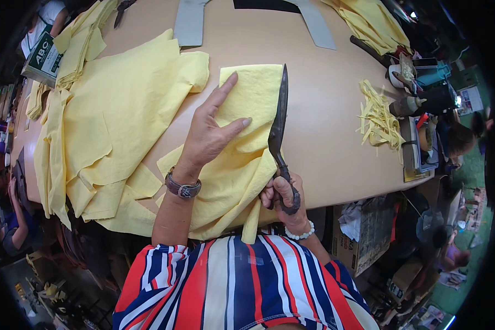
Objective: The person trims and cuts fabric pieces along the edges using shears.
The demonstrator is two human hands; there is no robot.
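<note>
Head view: the left hand (212,129) lies flat, fingers spread and extended, on a folded rectangle of soft yellow cloth (242,148) at the near edge of the tan, smooth-topped worktable (324,126). The open palm presses the layers down so they stay aligned and taut beside the cutting line. The right hand (286,201) is closed around the dark handles of a pair of long dark metal shears (279,135), thumb through the loop, at the table's near edge. The blades run away from the person along the right edge of the folded cloth and look nearly closed, tips reaching the far corner – a position that appears to trim the edge straight.

Materials and shapes:
- The folded cloth is thin, matte and slightly crumpled; its near end hangs over the table edge toward the person's striped red, white and blue garment (242,286).
- A larger heap of loose yellow cloth pieces (110,126) lies to the left, overlapping irregularly and draping off the table.
- A pile of narrow yellow cloth strips (377,118) lies well to the right – offcuts, by their look.
- Two grey flat pattern pieces (192,22) rest at the far edge.
- A brown wristband (182,188) sits on the left wrist, a white bead bracelet (301,234) on the right
</note>
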